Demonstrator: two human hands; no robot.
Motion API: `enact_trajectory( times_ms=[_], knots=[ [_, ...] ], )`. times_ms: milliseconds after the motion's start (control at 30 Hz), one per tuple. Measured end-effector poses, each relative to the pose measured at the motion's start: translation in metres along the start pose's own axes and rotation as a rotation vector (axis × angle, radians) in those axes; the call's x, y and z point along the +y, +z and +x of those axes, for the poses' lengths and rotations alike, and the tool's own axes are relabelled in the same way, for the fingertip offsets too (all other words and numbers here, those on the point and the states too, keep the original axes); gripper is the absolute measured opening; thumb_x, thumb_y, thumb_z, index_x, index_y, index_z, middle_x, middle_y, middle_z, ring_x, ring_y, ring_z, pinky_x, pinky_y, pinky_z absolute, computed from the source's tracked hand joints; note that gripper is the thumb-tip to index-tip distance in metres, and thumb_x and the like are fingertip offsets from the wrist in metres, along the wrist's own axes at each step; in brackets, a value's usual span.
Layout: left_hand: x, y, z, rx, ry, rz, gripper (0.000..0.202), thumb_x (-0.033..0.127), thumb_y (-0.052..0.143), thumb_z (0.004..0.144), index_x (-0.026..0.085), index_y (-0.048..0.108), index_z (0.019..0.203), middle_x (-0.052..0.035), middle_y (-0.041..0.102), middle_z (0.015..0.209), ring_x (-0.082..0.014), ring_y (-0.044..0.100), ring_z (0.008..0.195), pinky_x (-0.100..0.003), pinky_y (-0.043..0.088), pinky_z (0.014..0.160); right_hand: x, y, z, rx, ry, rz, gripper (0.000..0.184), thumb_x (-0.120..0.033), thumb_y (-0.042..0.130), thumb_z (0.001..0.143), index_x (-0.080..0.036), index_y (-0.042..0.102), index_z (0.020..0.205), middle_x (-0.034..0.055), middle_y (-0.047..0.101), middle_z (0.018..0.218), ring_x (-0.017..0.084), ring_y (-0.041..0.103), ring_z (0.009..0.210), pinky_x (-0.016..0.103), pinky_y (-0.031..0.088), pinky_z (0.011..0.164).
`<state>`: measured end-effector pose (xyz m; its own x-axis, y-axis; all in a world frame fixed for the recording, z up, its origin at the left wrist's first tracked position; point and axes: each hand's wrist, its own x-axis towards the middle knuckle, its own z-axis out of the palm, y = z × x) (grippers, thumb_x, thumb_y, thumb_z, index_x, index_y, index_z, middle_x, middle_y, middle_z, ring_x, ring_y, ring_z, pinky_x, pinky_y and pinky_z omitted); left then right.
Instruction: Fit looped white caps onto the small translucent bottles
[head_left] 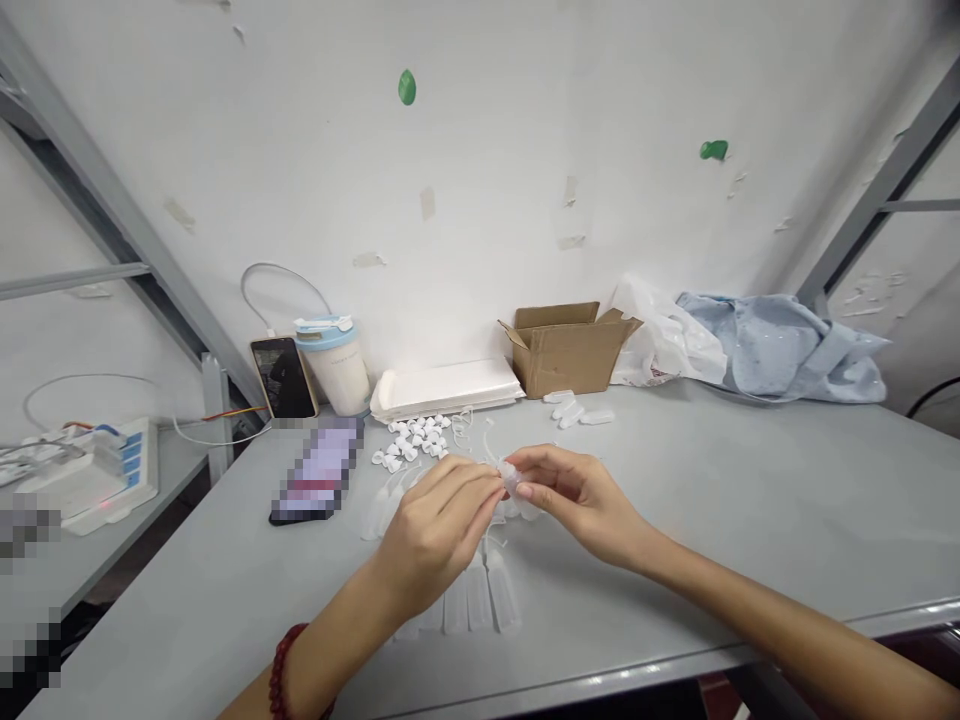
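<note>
My left hand point(442, 520) is closed in a pinch, its fingertips meeting a small translucent plastic piece point(511, 477). On its other side, the thumb and fingers of my right hand point(581, 495) grip the same piece. Fingers cover much of it, so its full shape is hidden. Beneath my hands lie flat translucent plastic tubes point(501, 595) with narrow necks, several side by side toward the table's front. More such tubes point(375, 512) rest left of my left hand, partly covered by it. Behind them is a heap of small white caps point(420, 437).
Several short translucent tubes point(574, 410) lie before an open cardboard box point(574, 355). A white packet stack point(450, 385), a lidded cup point(335, 370), a leaning phone point(283, 378) and a blurred flat phone-like item point(319, 470) stand left; bags point(667, 340) and blue cloth point(780, 350) lie right.
</note>
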<state>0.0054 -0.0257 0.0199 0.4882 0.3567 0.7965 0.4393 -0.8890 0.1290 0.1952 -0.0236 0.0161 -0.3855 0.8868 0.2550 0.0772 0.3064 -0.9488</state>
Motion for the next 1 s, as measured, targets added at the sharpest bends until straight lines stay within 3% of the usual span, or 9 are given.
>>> enact_trajectory(
  times_ms=[133, 333, 467, 600, 867, 1000],
  knots=[
    [0.001, 0.001, -0.001, -0.088, -0.023, 0.032, 0.023, 0.003, 0.053, 0.081, 0.015, 0.058, 0.100, -0.0082, 0.063, 0.093, -0.0191, 0.057, 0.086, -0.034, 0.051, 0.072, -0.001, -0.002, 0.003, -0.007, 0.069, 0.107, 0.025, -0.035, 0.059, 0.081, -0.019, 0.057, 0.100, 0.0046, 0.066, 0.088, 0.016, 0.061, 0.079, 0.030, 0.049, 0.070],
    [0.004, -0.001, 0.003, -0.008, -0.075, 0.014, 0.028, 0.009, 0.056, 0.081, 0.016, 0.053, 0.108, -0.0099, 0.060, 0.100, -0.0213, 0.056, 0.094, -0.038, 0.050, 0.079, 0.001, -0.004, 0.006, -0.054, 0.107, 0.306, 0.026, -0.034, 0.061, 0.080, -0.018, 0.056, 0.099, 0.0062, 0.066, 0.092, 0.018, 0.063, 0.084, 0.033, 0.048, 0.078],
    [0.006, -0.002, 0.003, -0.118, -0.050, 0.077, 0.039, 0.021, 0.059, 0.082, 0.014, 0.048, 0.119, -0.0149, 0.057, 0.111, -0.0273, 0.052, 0.104, -0.045, 0.048, 0.085, 0.002, -0.004, 0.005, -0.111, 0.108, 0.431, 0.023, -0.031, 0.059, 0.083, -0.017, 0.056, 0.101, 0.0068, 0.067, 0.092, 0.018, 0.064, 0.088, 0.035, 0.047, 0.083],
    [0.008, -0.001, 0.002, -0.163, -0.016, 0.123, 0.044, 0.020, 0.059, 0.081, 0.011, 0.045, 0.122, -0.0165, 0.055, 0.113, -0.0286, 0.049, 0.108, -0.046, 0.046, 0.088, 0.002, -0.004, 0.006, -0.113, 0.138, 0.497, 0.021, -0.029, 0.061, 0.081, -0.017, 0.057, 0.098, 0.0057, 0.067, 0.090, 0.017, 0.064, 0.085, 0.033, 0.048, 0.082],
    [0.010, 0.000, 0.004, -0.162, -0.069, 0.059, 0.041, 0.012, 0.057, 0.079, 0.012, 0.046, 0.119, -0.0153, 0.054, 0.112, -0.0277, 0.046, 0.110, -0.047, 0.043, 0.091, -0.002, -0.004, 0.006, -0.169, 0.147, 0.423, 0.026, -0.034, 0.060, 0.082, -0.016, 0.057, 0.101, 0.0065, 0.067, 0.090, 0.018, 0.064, 0.088, 0.037, 0.047, 0.083],
    [0.011, -0.001, 0.004, -0.181, -0.121, -0.011, 0.038, 0.012, 0.056, 0.077, 0.014, 0.047, 0.115, -0.0142, 0.053, 0.113, -0.0271, 0.046, 0.109, -0.046, 0.042, 0.090, -0.005, -0.010, 0.006, -0.212, 0.166, 0.270, 0.026, -0.037, 0.060, 0.081, -0.014, 0.060, 0.094, 0.0041, 0.066, 0.080, 0.015, 0.063, 0.076, 0.031, 0.050, 0.073]
  ],
)
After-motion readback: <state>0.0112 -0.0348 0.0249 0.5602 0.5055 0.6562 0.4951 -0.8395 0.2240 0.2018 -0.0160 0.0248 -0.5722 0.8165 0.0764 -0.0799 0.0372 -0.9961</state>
